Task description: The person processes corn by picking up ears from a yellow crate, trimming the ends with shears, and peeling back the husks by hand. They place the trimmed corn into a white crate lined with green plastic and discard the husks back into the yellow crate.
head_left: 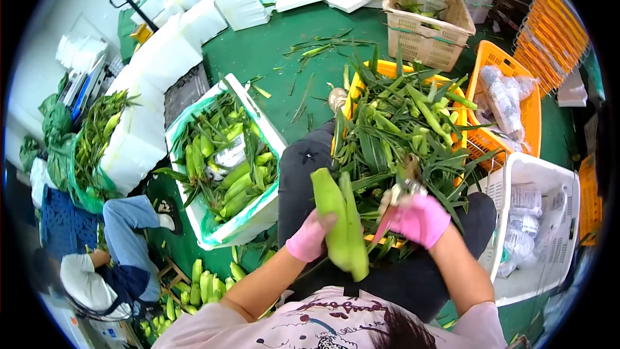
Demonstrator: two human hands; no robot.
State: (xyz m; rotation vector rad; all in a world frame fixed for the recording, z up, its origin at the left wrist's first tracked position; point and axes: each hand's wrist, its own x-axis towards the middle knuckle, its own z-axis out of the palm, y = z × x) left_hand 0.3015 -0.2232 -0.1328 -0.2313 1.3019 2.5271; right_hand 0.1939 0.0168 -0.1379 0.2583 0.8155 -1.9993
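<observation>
My left hand [310, 236], in a pink glove, is closed around a green ear of corn [337, 220] in its husk, held tilted above my lap. A loosened husk leaf stands along its right side. My right hand [421, 220], also gloved in pink, grips red-handled pruning shears [383, 222]; their far end is blurred against the leaves. Just beyond both hands, a yellow crate [352, 94] between my knees is heaped with cut husk leaves [394, 123].
To the left, a white foam box [274, 129] lined with green film holds several corn ears. More corn [210, 287] lies on the floor beside a seated person [110, 271]. Orange [533, 126] and white [568, 220] crates with wrapped packs stand right. A beige crate [429, 45] stands behind.
</observation>
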